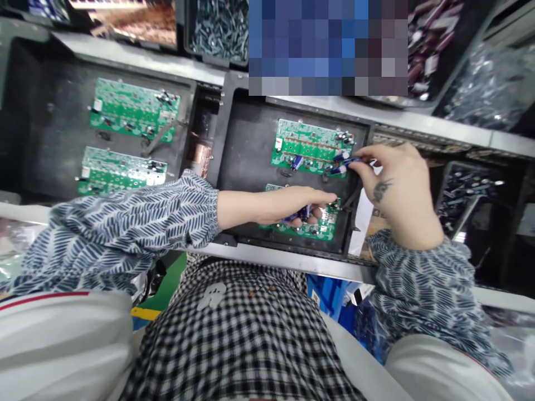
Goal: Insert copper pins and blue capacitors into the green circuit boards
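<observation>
My right hand (399, 181) pinches a blue capacitor (350, 162) between thumb and forefinger, at the right end of the upper green circuit board (307, 142). More blue capacitors stand by its fingertips, and one blue capacitor (296, 162) leans on that board's lower edge. My left hand (307, 203) hovers over the lower circuit board (321, 231), palm down, and covers much of it. Its fingers curl around several loose blue capacitors (304, 212). Both boards lie in a black tray (246, 161).
To the left, a second black tray (45, 117) carries two more green boards (134, 111). Bins of small metal parts (219, 28) and dark red components (434, 44) line the far side. A parts box (468, 181) sits right of my right hand. Metal rails (284, 262) run along both sides.
</observation>
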`<state>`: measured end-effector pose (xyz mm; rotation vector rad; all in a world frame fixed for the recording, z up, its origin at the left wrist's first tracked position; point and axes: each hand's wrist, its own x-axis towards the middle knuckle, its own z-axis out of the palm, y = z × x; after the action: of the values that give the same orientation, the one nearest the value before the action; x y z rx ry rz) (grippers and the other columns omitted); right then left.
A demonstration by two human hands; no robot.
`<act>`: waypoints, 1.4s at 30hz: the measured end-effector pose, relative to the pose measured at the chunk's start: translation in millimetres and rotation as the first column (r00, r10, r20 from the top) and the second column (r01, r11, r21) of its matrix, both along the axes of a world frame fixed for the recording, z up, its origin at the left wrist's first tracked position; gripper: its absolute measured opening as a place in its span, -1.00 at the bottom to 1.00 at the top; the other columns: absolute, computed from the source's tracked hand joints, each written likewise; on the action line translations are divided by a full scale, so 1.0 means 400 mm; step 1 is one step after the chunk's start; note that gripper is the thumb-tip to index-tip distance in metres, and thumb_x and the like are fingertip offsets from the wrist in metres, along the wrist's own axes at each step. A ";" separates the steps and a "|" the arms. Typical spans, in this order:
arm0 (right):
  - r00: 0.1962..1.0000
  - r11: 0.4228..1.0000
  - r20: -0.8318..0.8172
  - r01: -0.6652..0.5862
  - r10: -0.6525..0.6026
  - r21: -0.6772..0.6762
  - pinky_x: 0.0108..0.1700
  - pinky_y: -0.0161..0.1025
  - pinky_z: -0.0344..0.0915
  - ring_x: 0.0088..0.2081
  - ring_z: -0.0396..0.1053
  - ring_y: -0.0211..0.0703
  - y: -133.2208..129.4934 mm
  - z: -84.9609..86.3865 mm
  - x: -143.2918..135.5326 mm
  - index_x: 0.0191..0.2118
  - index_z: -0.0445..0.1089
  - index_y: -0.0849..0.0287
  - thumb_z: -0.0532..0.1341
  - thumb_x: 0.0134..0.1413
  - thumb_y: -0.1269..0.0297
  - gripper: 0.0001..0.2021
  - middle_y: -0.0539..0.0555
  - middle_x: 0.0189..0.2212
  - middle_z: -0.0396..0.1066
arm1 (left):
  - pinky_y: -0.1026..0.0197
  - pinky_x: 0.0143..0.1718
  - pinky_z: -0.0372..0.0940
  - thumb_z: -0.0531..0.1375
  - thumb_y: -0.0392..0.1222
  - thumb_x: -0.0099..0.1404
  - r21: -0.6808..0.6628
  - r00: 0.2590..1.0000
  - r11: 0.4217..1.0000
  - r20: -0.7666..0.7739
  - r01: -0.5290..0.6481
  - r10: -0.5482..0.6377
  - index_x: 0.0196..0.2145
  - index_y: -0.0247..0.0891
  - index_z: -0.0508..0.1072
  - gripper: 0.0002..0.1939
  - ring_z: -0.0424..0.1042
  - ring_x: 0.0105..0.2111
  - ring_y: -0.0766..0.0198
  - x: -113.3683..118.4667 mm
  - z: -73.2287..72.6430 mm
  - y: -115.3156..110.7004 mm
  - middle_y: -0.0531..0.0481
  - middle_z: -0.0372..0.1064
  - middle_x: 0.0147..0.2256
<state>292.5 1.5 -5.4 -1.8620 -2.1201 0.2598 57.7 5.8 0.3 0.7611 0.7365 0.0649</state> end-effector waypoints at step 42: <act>0.990 0.991 -0.039 0.134 -0.134 0.006 -0.05 0.06 0.30 -0.15 0.35 0.14 -0.080 -0.029 -0.018 -0.14 0.42 0.08 0.22 0.23 0.22 -0.87 0.19 -0.23 0.49 | 0.14 -0.11 0.30 0.20 -0.21 0.46 0.744 0.719 0.022 -0.654 0.668 0.235 0.11 -0.48 0.46 -0.65 0.49 -0.05 -0.05 -0.033 0.030 0.089 -0.32 0.45 -0.07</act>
<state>285.4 -30.5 -16.8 -1.9680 -1.9577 0.2531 44.6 41.2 12.2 2.4900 1.1993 -0.0308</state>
